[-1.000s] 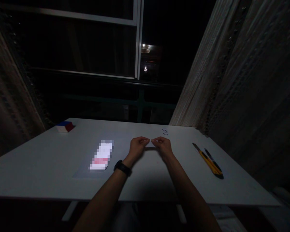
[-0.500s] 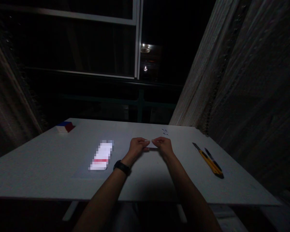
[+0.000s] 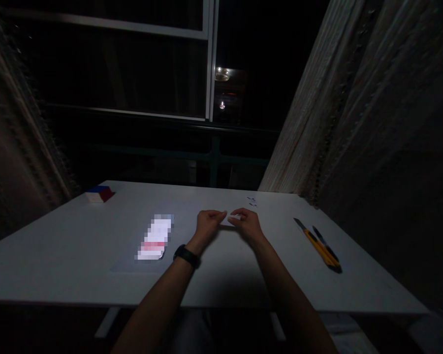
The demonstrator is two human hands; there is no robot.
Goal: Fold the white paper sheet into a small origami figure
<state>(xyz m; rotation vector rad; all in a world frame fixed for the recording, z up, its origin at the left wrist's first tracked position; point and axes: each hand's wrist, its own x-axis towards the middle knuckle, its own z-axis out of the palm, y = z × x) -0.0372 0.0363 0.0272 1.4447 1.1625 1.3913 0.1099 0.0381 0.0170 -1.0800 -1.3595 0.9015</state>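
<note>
Between my two hands is a small piece of white paper (image 3: 227,222), low over the middle of the table. The left end of the paper is pinched by my left hand (image 3: 208,222), which has a dark band on its wrist. My right hand (image 3: 248,223) grips the other end, its thumb and forefinger near the paper's upper edge. How the paper is folded, if at all, is too dim to make out. Just beyond my right hand, small dark marks (image 3: 251,201) show on the pale surface.
A lit phone (image 3: 155,238) with a blurred screen lies on the white table (image 3: 74,265), left of my hands. At the far left sits a blue, red and white block (image 3: 99,193). A yellow utility knife (image 3: 319,247) and a dark pen (image 3: 325,242) lie to the right.
My right thumb and fingers have shifted slightly left along the paper, and more of the paper shows between the hands. Both hands still hold it.
</note>
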